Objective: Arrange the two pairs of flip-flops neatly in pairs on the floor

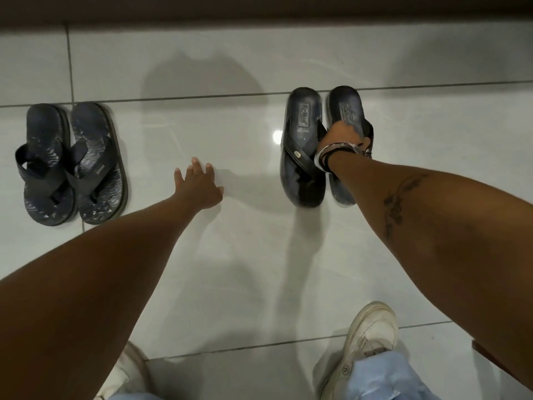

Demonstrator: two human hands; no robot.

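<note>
Two pairs of dark flip-flops lie on the white tiled floor. The patterned pair sits side by side at the left, one sandal touching the other. The smoother black pair lies at the right: its left sandal flat on the floor, its right sandal under my right hand, which grips it around the strap. My wrist with bracelets hides that sandal's middle. My left hand hovers over bare floor between the pairs, fingers spread, holding nothing.
A dark wall base runs along the far edge of the tiles. My two white sneakers and light jeans show at the bottom. A brown edge juts in at the lower right.
</note>
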